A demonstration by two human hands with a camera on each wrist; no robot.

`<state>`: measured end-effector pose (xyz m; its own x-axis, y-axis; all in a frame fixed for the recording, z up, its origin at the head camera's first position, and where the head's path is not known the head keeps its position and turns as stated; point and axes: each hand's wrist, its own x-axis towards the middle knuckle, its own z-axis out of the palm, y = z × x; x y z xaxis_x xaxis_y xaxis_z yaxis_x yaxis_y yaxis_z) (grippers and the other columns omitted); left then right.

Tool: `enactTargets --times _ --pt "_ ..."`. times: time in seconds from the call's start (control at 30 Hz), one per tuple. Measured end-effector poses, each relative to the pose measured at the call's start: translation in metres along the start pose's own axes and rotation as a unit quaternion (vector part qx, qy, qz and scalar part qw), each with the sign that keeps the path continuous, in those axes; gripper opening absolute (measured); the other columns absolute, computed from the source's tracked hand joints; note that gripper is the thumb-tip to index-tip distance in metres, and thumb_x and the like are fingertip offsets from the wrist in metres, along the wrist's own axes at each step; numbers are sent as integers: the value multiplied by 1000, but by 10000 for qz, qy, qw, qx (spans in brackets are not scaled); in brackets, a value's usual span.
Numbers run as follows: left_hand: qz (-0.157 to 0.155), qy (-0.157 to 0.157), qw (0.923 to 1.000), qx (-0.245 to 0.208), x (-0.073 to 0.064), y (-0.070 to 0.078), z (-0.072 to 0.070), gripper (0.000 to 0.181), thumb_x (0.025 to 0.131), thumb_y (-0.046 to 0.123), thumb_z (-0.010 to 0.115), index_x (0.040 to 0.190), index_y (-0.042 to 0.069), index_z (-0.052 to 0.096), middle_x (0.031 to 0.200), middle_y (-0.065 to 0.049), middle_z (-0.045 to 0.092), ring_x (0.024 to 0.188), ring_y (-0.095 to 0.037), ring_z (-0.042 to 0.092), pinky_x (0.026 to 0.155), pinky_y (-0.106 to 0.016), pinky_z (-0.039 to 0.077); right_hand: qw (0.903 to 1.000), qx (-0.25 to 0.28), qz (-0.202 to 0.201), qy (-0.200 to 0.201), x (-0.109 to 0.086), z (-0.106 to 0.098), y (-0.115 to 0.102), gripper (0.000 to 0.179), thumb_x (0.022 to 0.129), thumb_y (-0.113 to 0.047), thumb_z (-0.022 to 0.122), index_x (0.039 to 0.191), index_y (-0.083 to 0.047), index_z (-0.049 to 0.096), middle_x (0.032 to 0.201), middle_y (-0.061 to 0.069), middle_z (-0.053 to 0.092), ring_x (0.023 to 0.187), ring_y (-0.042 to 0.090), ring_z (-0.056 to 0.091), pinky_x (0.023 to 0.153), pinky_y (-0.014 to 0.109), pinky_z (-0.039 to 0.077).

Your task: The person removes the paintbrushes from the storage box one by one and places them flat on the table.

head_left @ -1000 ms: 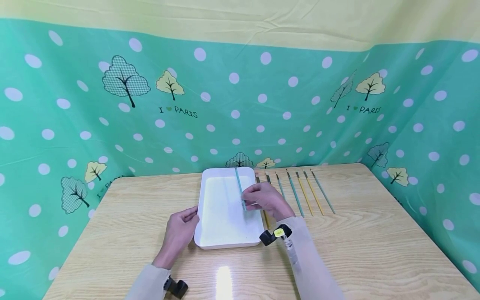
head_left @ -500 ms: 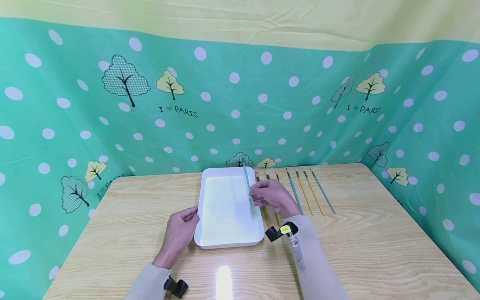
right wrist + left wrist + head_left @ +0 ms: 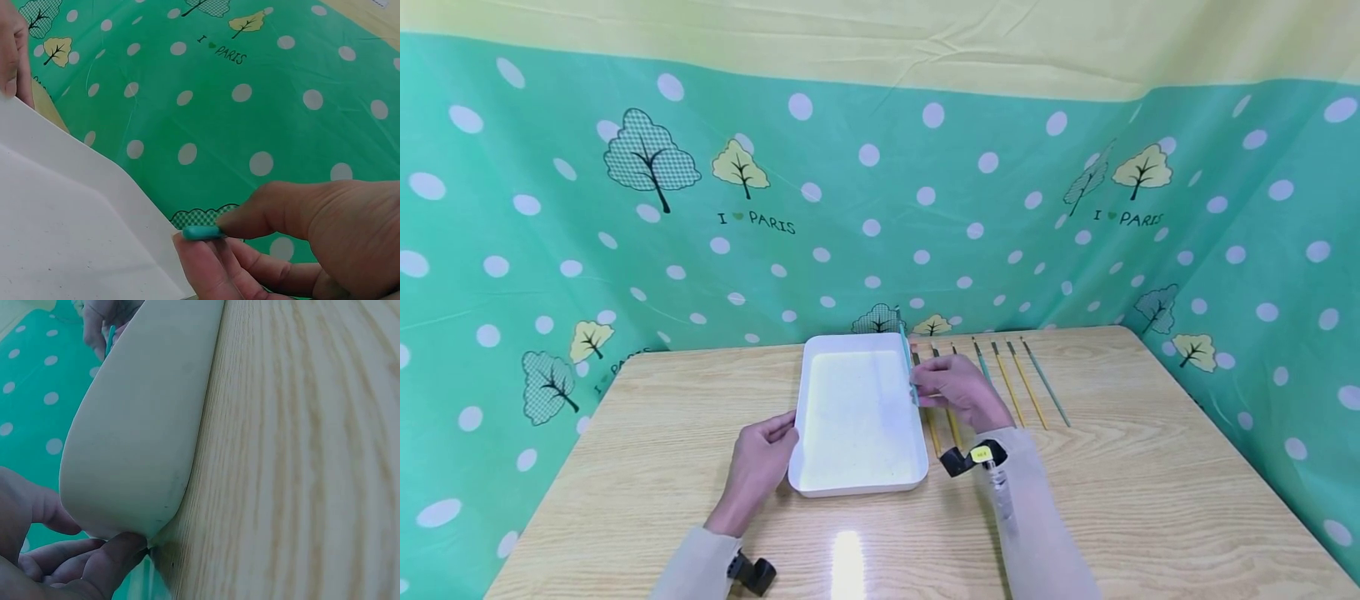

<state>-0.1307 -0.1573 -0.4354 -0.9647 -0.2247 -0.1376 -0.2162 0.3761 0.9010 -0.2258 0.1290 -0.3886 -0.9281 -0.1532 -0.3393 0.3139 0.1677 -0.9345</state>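
A shallow white tray (image 3: pixel 857 421) lies on the wooden table, and nothing is inside it. At its left wall my left hand (image 3: pixel 762 462) grips the edge; the left wrist view has thumb and fingers on either side of the tray wall (image 3: pixel 140 419). Thumb and fingertips of my right hand (image 3: pixel 958 390) pinch a teal-handled paintbrush (image 3: pixel 905 340) near its handle end, raised over the tray's right rim, its tip pointing away. From the right wrist camera the rounded teal handle end (image 3: pixel 201 233) sticks out between thumb and fingers.
Right of the tray, several paintbrushes lie in a row, among them yellow-handled ones (image 3: pixel 1027 383) and a teal one (image 3: pixel 1047 383). My right hand partly covers some. A green dotted cloth (image 3: pixel 820 208) hangs behind the table (image 3: pixel 1150 467).
My right hand has moved right and slightly away with the teal paintbrush, from above the tray's inside to its right rim. The left hand and tray have stayed in place.
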Motion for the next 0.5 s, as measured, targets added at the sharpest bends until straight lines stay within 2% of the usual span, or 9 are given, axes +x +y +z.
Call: enactTargets --times 0.23,0.5 --pt "48 1 10000 -11 0 -1 0 40 101 15 54 138 3 61 134 -19 67 124 -32 66 100 -39 60 9999 16 70 121 0 -5 0 24 94 -6 68 116 4 68 108 12 65 87 19 64 80 25 65" --pt "51 -18 10000 -64 -1 -1 0 40 101 15 54 138 3 61 135 -19 67 124 -33 66 101 -39 60 9997 140 130 167 -1 -14 0 31 95 -5 67 123 6 64 111 13 62 90 20 64 81 24 65"
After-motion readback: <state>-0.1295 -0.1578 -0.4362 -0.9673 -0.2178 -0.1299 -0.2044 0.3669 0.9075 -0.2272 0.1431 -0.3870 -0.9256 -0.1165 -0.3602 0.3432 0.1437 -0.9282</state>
